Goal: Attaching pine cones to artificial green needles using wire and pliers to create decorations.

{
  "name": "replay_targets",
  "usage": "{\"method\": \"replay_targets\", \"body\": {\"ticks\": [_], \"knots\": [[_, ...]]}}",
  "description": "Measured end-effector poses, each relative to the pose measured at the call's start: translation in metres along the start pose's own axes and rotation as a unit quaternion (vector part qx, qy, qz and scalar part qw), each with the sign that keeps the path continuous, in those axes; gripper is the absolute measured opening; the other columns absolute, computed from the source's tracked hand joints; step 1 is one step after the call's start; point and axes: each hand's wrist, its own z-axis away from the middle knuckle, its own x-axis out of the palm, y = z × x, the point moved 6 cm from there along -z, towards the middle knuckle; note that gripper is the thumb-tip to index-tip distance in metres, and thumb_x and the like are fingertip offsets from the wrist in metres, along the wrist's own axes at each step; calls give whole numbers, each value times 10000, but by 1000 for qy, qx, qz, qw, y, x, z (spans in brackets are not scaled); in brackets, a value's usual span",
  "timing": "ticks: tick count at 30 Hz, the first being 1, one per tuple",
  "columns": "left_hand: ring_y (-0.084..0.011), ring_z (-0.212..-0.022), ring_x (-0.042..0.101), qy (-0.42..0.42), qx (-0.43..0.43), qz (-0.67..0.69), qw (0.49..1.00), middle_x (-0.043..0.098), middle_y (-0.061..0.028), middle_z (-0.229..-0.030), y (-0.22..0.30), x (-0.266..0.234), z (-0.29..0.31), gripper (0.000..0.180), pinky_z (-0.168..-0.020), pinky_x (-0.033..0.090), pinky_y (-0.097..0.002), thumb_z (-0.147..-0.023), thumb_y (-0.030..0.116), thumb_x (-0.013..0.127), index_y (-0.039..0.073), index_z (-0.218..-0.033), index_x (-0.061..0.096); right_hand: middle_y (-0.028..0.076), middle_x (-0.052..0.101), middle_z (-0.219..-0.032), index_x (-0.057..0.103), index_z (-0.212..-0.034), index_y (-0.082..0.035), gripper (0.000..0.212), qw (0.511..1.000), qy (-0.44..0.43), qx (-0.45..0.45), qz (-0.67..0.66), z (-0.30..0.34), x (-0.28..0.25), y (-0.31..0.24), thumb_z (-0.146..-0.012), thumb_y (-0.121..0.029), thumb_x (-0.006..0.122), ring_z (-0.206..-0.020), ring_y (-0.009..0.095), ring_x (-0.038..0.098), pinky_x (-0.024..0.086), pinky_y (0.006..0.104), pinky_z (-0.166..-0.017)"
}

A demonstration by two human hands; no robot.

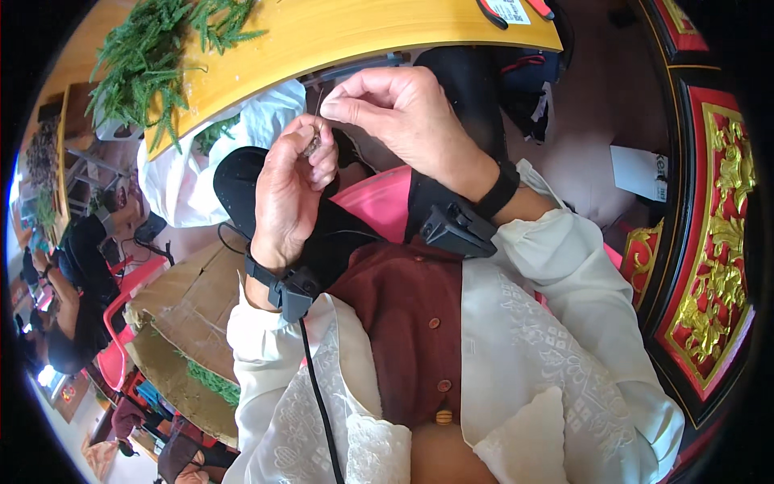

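Above my lap, just off the table's near edge, both of my hands work close together. My left hand (284, 189) is closed, its fingers curled around a small greyish-brown bundle (312, 146) that is too small to name for sure. My right hand (407, 113) pinches a thin dark strand (320, 101) between thumb and fingertips. The strand stands up from beside the left thumb; whether it is wire or stem I cannot tell. Leafy green artificial-looking sprigs (145, 68) lie on the yellow table (322, 40) to the left.
Red-handled pliers (493, 14) lie at the table's far right. A white plastic bag (181, 185) with greenery hangs below the table's left side. An open cardboard box (189, 294) holds more greenery. A carved red-and-gold panel (717, 242) stands at right. Another person (76, 282) sits at far left.
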Motion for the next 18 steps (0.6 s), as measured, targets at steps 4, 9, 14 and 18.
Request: {"method": "replay_targets", "body": {"ticks": [4, 9, 14, 18], "knots": [[-58, -551, 291, 26, -9, -8, 1000, 376, 50, -660, -1, -6, 2, 133, -496, 229, -206, -890, 189, 473, 65, -865, 515, 37, 617, -725, 649, -871, 20, 79, 984, -15, -134, 118, -2, 2, -13, -832, -47, 634, -674, 113, 596, 468, 256, -582], [-59, -522, 280, 109, -41, -64, 991, 396, 56, -653, -3, -14, 3, 112, -486, 217, -211, -869, 177, 477, 75, -852, 519, 92, 602, -777, 652, -862, -12, 94, 906, -35, -301, 296, 8, 11, -29, -768, -8, 653, -680, 232, 612, 488, 297, -598], [-65, -528, 291, 29, -69, -47, 996, 393, 48, -649, -5, -9, 0, 156, -490, 198, -225, -855, 206, 471, 64, -853, 535, 86, 599, -800, 671, -861, -26, 103, 898, -38, -307, 314, 3, 3, -27, -759, -35, 679, -680, 226, 605, 485, 300, -589], [-67, -540, 293, -13, -100, -23, 995, 391, 41, -653, -6, -12, 2, 161, -499, 206, -221, -851, 198, 466, 55, -869, 538, 83, 590, -794, 675, -863, -34, 108, 895, -57, -315, 309, 4, 7, -28, -756, -45, 686, -679, 222, 601, 484, 294, -586]]}}
